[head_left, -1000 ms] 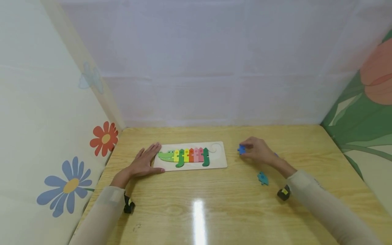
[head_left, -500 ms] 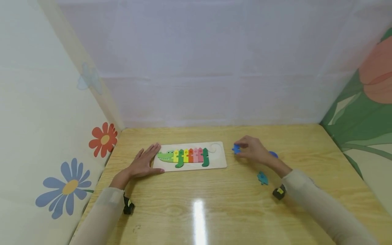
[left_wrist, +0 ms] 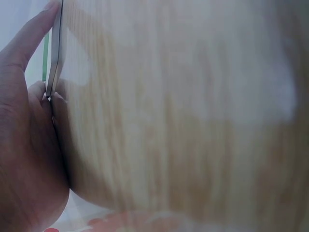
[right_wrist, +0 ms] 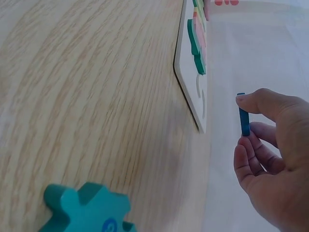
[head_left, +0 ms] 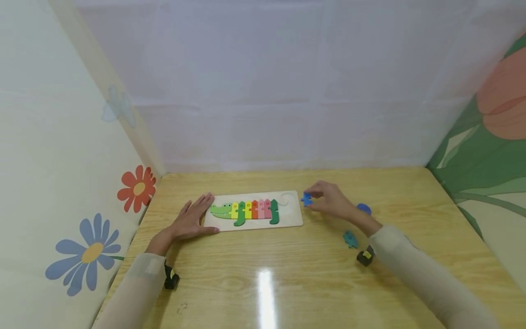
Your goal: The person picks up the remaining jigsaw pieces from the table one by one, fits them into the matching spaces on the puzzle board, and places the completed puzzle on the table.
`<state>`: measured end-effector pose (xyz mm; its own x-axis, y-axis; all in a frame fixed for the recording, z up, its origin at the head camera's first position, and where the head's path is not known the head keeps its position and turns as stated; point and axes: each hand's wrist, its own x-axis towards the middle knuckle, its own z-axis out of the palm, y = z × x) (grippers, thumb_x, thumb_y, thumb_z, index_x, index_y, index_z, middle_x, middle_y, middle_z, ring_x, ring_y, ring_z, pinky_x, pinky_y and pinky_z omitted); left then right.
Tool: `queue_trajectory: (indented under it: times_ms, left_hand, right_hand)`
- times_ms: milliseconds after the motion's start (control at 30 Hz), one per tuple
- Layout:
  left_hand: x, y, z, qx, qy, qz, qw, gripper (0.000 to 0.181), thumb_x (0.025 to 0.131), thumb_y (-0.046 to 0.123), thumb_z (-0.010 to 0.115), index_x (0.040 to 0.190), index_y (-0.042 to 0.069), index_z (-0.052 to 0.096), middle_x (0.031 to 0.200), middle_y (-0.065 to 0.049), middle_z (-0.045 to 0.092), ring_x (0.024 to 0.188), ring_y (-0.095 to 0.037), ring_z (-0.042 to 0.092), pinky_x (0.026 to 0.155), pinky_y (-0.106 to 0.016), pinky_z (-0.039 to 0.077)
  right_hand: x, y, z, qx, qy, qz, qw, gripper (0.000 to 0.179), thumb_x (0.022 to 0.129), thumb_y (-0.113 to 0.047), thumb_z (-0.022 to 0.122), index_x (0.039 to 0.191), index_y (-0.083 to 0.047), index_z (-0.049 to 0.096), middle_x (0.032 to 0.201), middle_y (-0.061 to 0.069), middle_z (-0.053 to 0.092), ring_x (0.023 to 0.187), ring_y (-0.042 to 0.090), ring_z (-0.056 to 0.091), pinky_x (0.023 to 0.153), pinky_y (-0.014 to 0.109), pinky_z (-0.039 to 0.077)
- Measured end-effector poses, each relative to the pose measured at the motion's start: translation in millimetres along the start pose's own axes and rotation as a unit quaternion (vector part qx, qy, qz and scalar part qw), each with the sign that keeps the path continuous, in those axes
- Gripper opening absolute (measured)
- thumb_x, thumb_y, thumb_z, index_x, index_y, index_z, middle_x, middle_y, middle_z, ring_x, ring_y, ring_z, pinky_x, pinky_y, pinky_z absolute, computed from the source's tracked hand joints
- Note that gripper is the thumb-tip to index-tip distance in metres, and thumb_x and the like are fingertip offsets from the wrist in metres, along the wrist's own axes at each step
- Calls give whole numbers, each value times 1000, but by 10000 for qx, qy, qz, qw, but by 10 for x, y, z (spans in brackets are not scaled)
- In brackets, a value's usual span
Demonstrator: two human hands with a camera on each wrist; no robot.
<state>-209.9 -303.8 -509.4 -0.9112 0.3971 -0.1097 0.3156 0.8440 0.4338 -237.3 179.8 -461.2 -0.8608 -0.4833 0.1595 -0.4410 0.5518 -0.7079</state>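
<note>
A pale wooden puzzle board (head_left: 291, 214) lies on the table, with a crocodile (head_left: 222, 210) made of coloured pieces set in it; the curled tail outline at its right end is bare. My left hand (head_left: 190, 221) rests spread at the board's left end, thumb along the front edge and fingers on the left side. Just off the board's right edge, my right hand (head_left: 330, 201) pinches a blue puzzle piece (head_left: 307, 199) between thumb and fingers. In the right wrist view this blue piece (right_wrist: 244, 115) appears edge-on, held above the table.
A teal puzzle piece (head_left: 350, 239) lies on the table in front of my right forearm. Another blue piece (head_left: 364, 209) lies behind that wrist, partly hidden. A white cloth wall (head_left: 263, 114) stands at the table's back, with flower-patterned walls on both sides.
My right hand has moved left with the blue puzzle piece, up close to the board's right edge. The other blue piece behind the wrist has come into sight. My left hand stays put.
</note>
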Motion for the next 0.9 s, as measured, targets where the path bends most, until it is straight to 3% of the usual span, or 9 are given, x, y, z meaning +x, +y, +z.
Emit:
queue_trajectory:
  times_ms: [300, 633, 900]
  left_hand:
    - [-10, -16, 4, 37, 16, -21, 10000, 117, 87, 64, 76, 169, 3, 18, 177, -19, 13, 163, -41, 6, 127, -67, -1]
    - [-10, -11, 9, 18, 40, -1, 10000, 117, 87, 64, 76, 169, 3, 18, 177, -19, 13, 163, -41, 7, 126, -67, -1]
    - [-8, 2, 11, -6, 10, -67, 10000, 118, 86, 65, 76, 169, 3, 18, 177, -19, 13, 163, -41, 6, 127, -67, -2]
  right_hand:
    - [91, -112, 68, 84, -67, -21, 9999, 47, 84, -4, 86, 127, 6, 71, 114, 17, 70, 109, 38, 70, 97, 50, 60]
    - [157, -197, 147, 112, -235, 134, 9996, 47, 85, -6, 87, 128, 4, 71, 113, 13, 69, 107, 34, 68, 97, 45, 60]
    - [196, -187, 209, -75, -325, -181, 9993, 44, 88, -7, 86, 128, 5, 72, 113, 15, 68, 106, 35, 69, 96, 48, 60]
